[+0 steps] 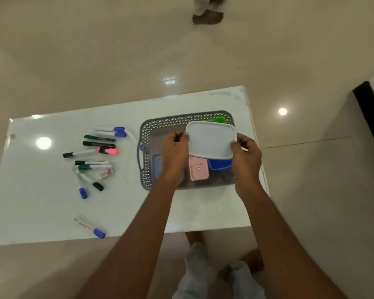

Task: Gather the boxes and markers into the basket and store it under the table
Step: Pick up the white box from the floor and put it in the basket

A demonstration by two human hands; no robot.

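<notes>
Both hands hold a white lidded box (211, 139) above the grey basket (146, 134), which sits on the right part of the white table (41, 208). The left hand (175, 151) grips the box's left short edge with curled fingers, and the right hand (246, 154) clasps its right edge, thumb on the lid. The box is roughly level and covers much of the basket's far half. Inside the basket, below the box, lie a pink box (199, 172), a blue box (220, 164) just right of the pink one, a grey-blue box (157, 169) against the basket's left wall, partly hidden by the left wrist, and something green (219, 120) at the far rim. To the left of the basket, loose markers (95, 152) lie scattered on the table, among them a pink highlighter (108, 151) and several with blue, green or black caps. One blue-capped marker (89, 228) lies apart from the rest, near the table's front edge, well left of the basket.
</notes>
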